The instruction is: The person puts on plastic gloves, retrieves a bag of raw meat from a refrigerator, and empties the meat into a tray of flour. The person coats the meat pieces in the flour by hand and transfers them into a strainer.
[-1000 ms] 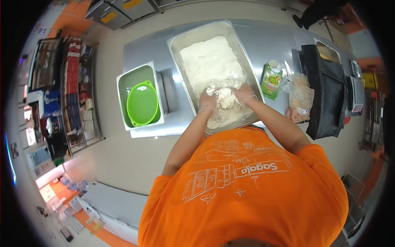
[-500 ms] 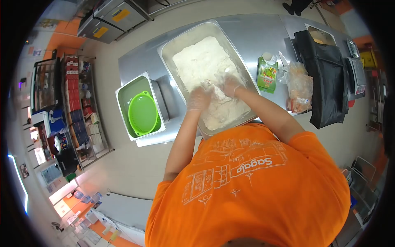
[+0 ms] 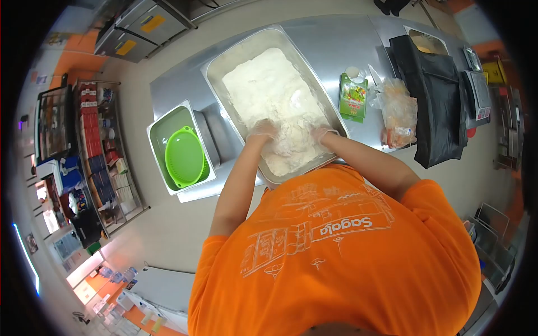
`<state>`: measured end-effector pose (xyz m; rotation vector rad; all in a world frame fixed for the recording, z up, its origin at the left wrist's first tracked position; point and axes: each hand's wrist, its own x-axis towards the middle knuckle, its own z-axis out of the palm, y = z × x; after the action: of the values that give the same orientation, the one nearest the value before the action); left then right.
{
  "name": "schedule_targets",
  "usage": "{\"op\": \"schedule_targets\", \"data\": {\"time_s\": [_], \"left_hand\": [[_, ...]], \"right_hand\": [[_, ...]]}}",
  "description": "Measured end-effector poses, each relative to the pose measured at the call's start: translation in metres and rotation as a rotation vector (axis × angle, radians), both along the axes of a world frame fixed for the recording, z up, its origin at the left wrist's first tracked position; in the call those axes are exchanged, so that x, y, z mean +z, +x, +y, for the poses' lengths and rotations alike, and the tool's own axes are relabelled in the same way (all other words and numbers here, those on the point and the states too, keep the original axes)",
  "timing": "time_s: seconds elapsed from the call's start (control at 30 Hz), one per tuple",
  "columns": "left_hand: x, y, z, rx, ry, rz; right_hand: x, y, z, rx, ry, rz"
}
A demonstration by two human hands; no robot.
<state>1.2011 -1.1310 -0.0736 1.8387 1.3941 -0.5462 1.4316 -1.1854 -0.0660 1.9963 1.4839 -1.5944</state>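
A deep steel pan (image 3: 217, 84) in front of me holds a wide bed of white flour (image 3: 263, 75). My left hand (image 3: 263, 131), in a clear glove, reaches into the flour near the pan's left side. On the opposite side, my right hand (image 3: 325, 136), gloved the same way, is down in the flour by the right wall. Between them lies a loose, lumpy heap of flour; whether something is buried in it I cannot make out. The fingers of both hands are mostly hidden by flour.
To the left, a steel container (image 3: 154, 134) holds a green strainer (image 3: 186, 157). On the steel table (image 3: 330, 42) to the right are a green packet (image 3: 353, 95), a knife (image 3: 374, 74), a plastic bag of food (image 3: 400, 115) and a black bag (image 3: 434, 101). A person's feet (image 3: 390, 7) show beyond.
My hands have moved apart and lower toward the pan's near end. The flour between them is now heaped over, where a darker lump showed before. The whole view has shifted slightly.
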Motion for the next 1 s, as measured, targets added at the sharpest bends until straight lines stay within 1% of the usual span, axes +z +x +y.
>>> {"op": "schedule_targets", "data": {"time_s": [0.03, 0.1, 0.13, 0.17, 0.27, 0.3, 0.33, 0.37, 0.4, 0.43, 0.47, 0.53, 0.57, 0.6, 0.63, 0.67, 0.7, 0.73, 0.77, 0.8, 0.83, 0.87, 0.93, 0.97, 1.0], "left_hand": [[-0.022, -0.004, -0.006, -0.209, -0.021, 0.033], [-0.027, -0.003, -0.021, -0.183, -0.001, -0.008], [-0.016, 0.007, -0.038, 0.052, 0.039, -0.08], [-0.009, 0.015, -0.047, 0.289, 0.083, -0.151], [-0.016, 0.028, -0.043, 0.64, -0.002, -0.047], [-0.017, 0.028, -0.042, 0.765, -0.077, -0.069], [0.008, 0.03, -0.038, 0.892, -0.154, -0.091], [0.021, 0.03, -0.039, 1.018, -0.237, -0.111], [0.016, 0.027, -0.042, 1.052, -0.229, -0.171], [0.006, 0.024, -0.042, 1.082, -0.218, -0.233], [0.0, 0.023, -0.042, 1.11, -0.207, -0.295], [0.012, 0.028, -0.046, 1.098, -0.047, -0.419], [0.019, 0.029, -0.047, 1.087, 0.032, -0.479], [0.026, 0.027, -0.046, 1.06, 0.072, -0.509], [0.031, 0.027, -0.045, 1.034, 0.113, -0.54], [0.035, 0.027, -0.044, 1.01, 0.155, -0.571], [0.042, 0.027, -0.042, 0.932, 0.212, -0.451], [0.05, 0.024, -0.038, 0.849, 0.267, -0.33], [0.053, 0.022, -0.036, 0.765, 0.32, -0.211], [0.048, 0.02, -0.037, 0.686, 0.316, -0.133], [0.045, 0.018, -0.038, 0.608, 0.314, -0.054], [0.042, 0.015, -0.038, 0.53, 0.312, 0.024], [0.043, 0.009, -0.04, 0.479, 0.225, 0.012], [0.053, 0.006, -0.041, 0.452, 0.18, 0.008], [0.063, 0.004, -0.041, 0.482, 0.159, -0.003]], "right_hand": [[-0.002, -0.007, -0.005, -0.187, -0.067, 0.074], [-0.034, -0.014, -0.012, -0.456, -0.179, 0.285], [-0.084, -0.02, -0.017, -0.538, -0.224, 0.422], [-0.112, -0.024, -0.019, -0.615, -0.268, 0.561], [-0.116, -0.048, -0.014, -0.751, -0.121, 0.435], [-0.117, -0.048, -0.013, -0.589, 0.014, 0.36], [-0.128, -0.048, -0.014, -0.422, 0.143, 0.283], [-0.117, -0.047, -0.014, -0.15, 0.231, 0.192], [-0.105, -0.045, -0.013, 0.106, 0.343, 0.088], [-0.046, -0.039, 0.001, 0.465, 0.415, -0.034], [-0.011, -0.036, 0.009, 0.822, 0.482, -0.16], [-0.033, -0.026, 0.02, 0.091, 0.244, 0.095], [-0.026, -0.019, 0.03, -0.276, 0.116, 0.217], [-0.018, -0.007, 0.042, 0.088, 0.2, 0.115], [0.012, 0.001, 0.055, 0.428, 0.332, 0.005], [0.059, -0.004, 0.065, 0.312, 0.259, -0.048], [0.083, -0.01, 0.069, 0.196, 0.182, -0.101], [0.083, -0.013, 0.067, 0.322, 0.311, -0.187], [0.073, -0.016, 0.067, 0.38, 0.35, -0.182], [0.054, -0.02, 0.07, 0.442, 0.391, -0.178], [0.053, -0.025, 0.074, 0.505, 0.434, -0.172], [0.052, -0.025, 0.081, 0.373, 0.475, -0.15], [0.055, -0.027, 0.096, 0.114, 0.551, -0.101], [0.043, -0.026, 0.105, 0.191, 0.644, -0.2], [0.021, -0.025, 0.113, 0.264, 0.735, -0.298]]}}
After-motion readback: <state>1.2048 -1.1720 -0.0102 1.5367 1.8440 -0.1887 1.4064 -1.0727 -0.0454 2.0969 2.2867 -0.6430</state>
